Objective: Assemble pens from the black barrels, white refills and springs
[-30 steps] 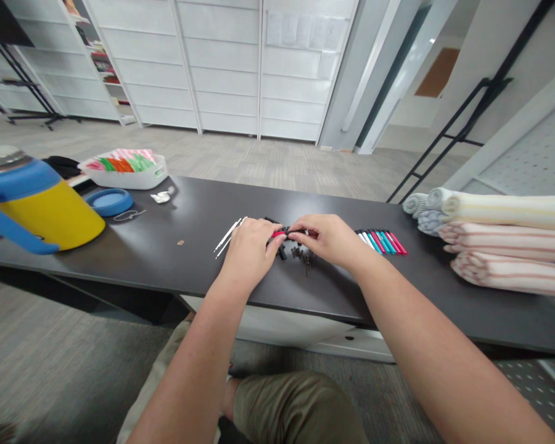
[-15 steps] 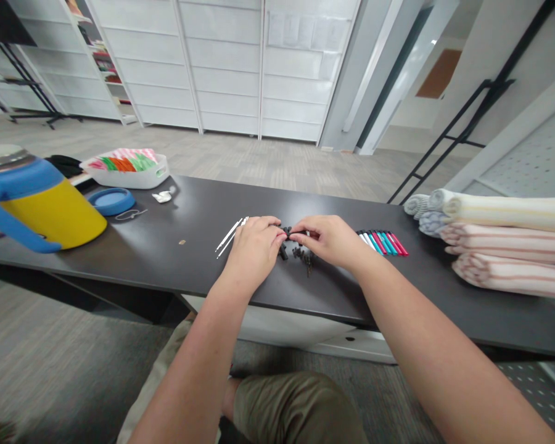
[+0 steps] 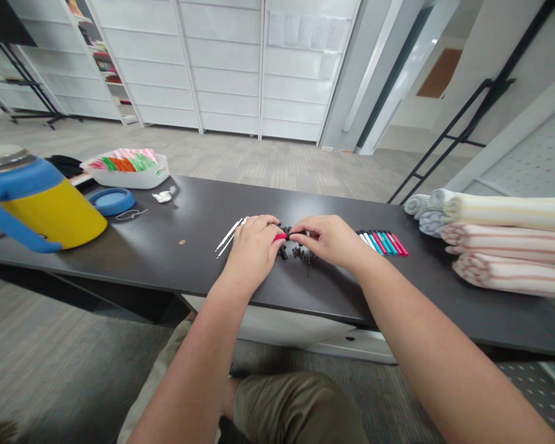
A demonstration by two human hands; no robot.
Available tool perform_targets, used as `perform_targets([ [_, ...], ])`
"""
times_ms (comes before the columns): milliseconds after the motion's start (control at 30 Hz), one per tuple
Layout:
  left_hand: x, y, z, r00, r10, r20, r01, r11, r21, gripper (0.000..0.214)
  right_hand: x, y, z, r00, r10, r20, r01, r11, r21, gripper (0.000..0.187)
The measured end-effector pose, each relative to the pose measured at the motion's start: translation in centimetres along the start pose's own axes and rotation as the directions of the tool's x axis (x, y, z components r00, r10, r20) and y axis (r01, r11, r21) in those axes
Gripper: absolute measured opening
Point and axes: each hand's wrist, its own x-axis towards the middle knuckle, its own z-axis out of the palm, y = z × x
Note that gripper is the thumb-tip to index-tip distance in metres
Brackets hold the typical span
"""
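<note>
Over the middle of the dark desk (image 3: 198,203), my left hand (image 3: 254,243) is closed on a red pen barrel (image 3: 281,237). My right hand (image 3: 326,237) pinches a black pen part (image 3: 300,233) whose end meets the barrel; whether the two are joined is too small to tell. Beneath and between the hands lie several black pen caps (image 3: 283,252), partly covered by the fingers. A heap of small dark pieces (image 3: 303,254) sits closer to me. Thin white sticks like pen refills (image 3: 226,237) stick out left of my left hand.
To the right, pens (image 3: 383,242) in white, teal and red lie in a row. Rolled striped fabric (image 3: 509,246) is stacked beyond them. On the left stand a yellow and blue mug (image 3: 60,209), a blue lid (image 3: 111,201) and a white basket (image 3: 134,179) of colourful packets.
The red pen barrel now shows between my left fingers, where it was mostly covered before. My left fingertips have shifted slightly; the right hand has stayed in place.
</note>
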Motion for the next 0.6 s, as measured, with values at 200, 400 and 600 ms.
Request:
perform_targets([
  [200,-0.12,0.11,0.02,1.0,0.011,-0.021,-0.012,1.0,-0.022,0.022,-0.02,0.3,0.08,1.0,0.009,-0.005,-0.009,1.0,-0.007,0.016],
  [400,-0.04,0.21,-0.22,1.0,0.005,-0.008,-0.005,1.0,-0.02,0.013,0.01,0.13,0.01,1.0,0.004,0.017,-0.004,1.0,-0.013,0.016],
  [600,-0.06,0.16,-0.01,0.999,-0.013,-0.034,0.012,0.999,-0.03,0.018,0.0,0.37,0.07,1.0,0.003,-0.006,-0.003,1.0,-0.01,0.017],
])
